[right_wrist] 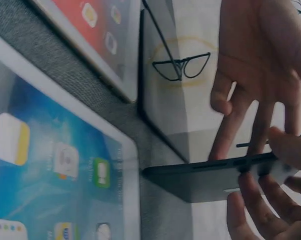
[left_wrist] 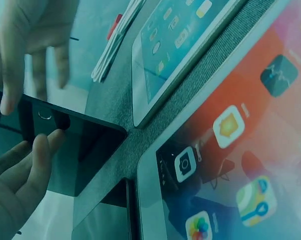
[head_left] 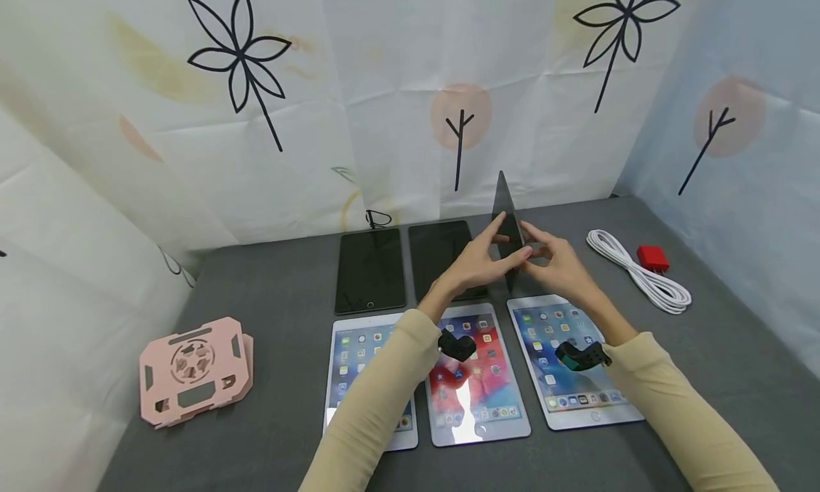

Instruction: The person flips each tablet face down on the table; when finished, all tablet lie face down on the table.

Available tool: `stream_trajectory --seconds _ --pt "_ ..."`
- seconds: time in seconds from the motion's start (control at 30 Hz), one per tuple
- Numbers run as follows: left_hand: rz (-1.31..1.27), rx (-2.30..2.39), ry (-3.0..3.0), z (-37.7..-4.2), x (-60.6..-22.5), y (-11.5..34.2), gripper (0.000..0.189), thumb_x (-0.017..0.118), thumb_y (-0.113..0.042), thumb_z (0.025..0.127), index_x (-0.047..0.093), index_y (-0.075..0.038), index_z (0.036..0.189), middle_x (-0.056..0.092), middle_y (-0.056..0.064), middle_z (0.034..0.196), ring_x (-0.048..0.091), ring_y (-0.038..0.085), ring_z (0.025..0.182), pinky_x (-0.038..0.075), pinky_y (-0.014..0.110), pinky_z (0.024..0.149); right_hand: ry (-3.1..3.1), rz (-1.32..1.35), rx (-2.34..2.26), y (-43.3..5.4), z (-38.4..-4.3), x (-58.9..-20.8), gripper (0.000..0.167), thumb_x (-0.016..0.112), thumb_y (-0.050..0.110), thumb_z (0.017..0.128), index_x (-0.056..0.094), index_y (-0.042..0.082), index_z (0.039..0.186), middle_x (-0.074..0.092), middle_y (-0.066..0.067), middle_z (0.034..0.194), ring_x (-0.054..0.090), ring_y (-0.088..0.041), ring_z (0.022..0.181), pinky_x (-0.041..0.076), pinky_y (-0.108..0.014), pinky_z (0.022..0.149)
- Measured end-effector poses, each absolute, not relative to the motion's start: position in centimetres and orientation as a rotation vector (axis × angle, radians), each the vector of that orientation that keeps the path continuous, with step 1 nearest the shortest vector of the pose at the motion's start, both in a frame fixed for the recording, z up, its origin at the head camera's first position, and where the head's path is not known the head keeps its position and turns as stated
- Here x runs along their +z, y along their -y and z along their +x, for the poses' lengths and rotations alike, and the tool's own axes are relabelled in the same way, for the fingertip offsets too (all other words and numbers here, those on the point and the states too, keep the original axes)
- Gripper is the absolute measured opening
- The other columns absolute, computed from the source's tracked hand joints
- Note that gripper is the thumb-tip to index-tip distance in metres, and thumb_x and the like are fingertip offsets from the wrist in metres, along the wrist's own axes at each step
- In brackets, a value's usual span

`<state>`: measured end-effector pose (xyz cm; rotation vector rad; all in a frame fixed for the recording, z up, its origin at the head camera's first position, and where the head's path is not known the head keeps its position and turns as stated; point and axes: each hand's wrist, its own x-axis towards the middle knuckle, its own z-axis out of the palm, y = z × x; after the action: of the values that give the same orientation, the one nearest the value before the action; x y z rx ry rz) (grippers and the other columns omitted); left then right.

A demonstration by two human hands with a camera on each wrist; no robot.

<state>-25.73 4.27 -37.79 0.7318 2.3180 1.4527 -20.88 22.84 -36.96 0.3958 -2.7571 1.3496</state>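
Note:
Both hands hold a dark tablet [head_left: 506, 196] upright, edge-on to me, over the far part of the table. My left hand [head_left: 477, 264] is at its left face, fingers against it. My right hand [head_left: 556, 264] pinches it from the right; in the right wrist view the right hand's fingers [right_wrist: 255, 200] touch the face. In the left wrist view the tablet [left_wrist: 93, 150] shows a small round mark on its back between the fingers. Beneath and left of the hands lies a black-screened tablet [head_left: 435, 253], with another black-screened tablet [head_left: 370, 271] beside it.
A near row holds three lit white tablets: left [head_left: 359, 349], middle [head_left: 477, 378] and right [head_left: 564, 357]. A coiled white cable [head_left: 640, 275] and a red charger plug [head_left: 653, 257] lie at right. Pink folding stands [head_left: 195, 371] are stacked at left. Printed cloth [head_left: 397, 72] hangs behind.

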Motion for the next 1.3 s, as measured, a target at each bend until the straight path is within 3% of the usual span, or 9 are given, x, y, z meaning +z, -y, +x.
stream_trajectory --seconds 0.2,0.4,0.73,1.03,1.17,1.3 --pt "0.798 1.394 -2.395 -25.8 -37.5 -3.8 0.096 0.069 -0.040 0.096 0.004 -0.029 0.166 0.045 0.013 0.159 0.077 0.021 0.095 0.059 0.029 0.087 2.985 0.425 1.225 -23.0 -21.4 -38.9 0.073 0.062 0.026 0.104 0.028 -0.013 0.155 0.042 -0.038 0.152 0.059 -0.053 0.125 0.054 -0.060 0.096" --pt "0.861 1.362 -2.383 -25.9 -37.4 -3.4 0.107 0.077 -0.032 0.092 0.000 -0.025 0.166 0.045 0.015 0.158 0.077 0.021 0.098 0.059 0.024 0.082 3.092 0.455 1.246 -23.4 -21.9 -40.2 0.083 0.059 0.040 0.104 0.021 -0.011 0.158 0.054 -0.034 0.143 0.059 -0.048 0.127 0.053 -0.059 0.100" --pt "0.821 1.481 -2.336 -26.2 -37.7 -2.4 0.114 0.081 -0.025 0.089 -0.004 -0.021 0.166 0.047 0.020 0.153 0.077 0.026 0.099 0.061 0.028 0.081 3.103 0.508 1.363 -23.4 -22.7 -41.0 0.076 0.057 0.036 0.106 0.020 0.000 0.162 0.053 -0.030 0.147 0.058 -0.044 0.126 0.054 -0.054 0.098" --pt "0.684 1.571 -2.310 -26.5 -38.5 -1.1 0.117 0.083 -0.021 0.087 -0.003 -0.021 0.166 0.049 0.020 0.150 0.072 0.032 0.112 0.060 0.038 0.093 3.098 0.494 1.420 -23.5 -22.7 -41.2 0.075 0.058 0.037 0.105 0.022 0.003 0.162 0.048 -0.032 0.145 0.055 -0.045 0.127 0.053 -0.055 0.099" --pt "0.605 1.572 -2.323 -26.5 -38.7 -0.7 0.119 0.084 -0.019 0.086 -0.003 -0.020 0.166 0.048 0.020 0.150 0.070 0.034 0.116 0.058 0.041 0.096 3.123 0.423 1.419 -23.5 -22.8 -41.2 0.075 0.059 0.040 0.104 0.027 0.004 0.161 0.046 -0.032 0.145 0.056 -0.041 0.122 0.055 -0.046 0.093" --pt "0.531 1.631 -2.296 -26.5 -39.2 -0.4 0.117 0.083 -0.013 0.086 -0.002 -0.017 0.166 0.056 0.020 0.139 0.069 0.035 0.118 0.058 0.041 0.097 3.140 0.352 1.404 -23.5 -22.8 -41.3 0.076 0.059 0.042 0.104 0.029 0.001 0.160 0.047 -0.031 0.143 0.056 -0.035 0.117 0.053 -0.039 0.090"
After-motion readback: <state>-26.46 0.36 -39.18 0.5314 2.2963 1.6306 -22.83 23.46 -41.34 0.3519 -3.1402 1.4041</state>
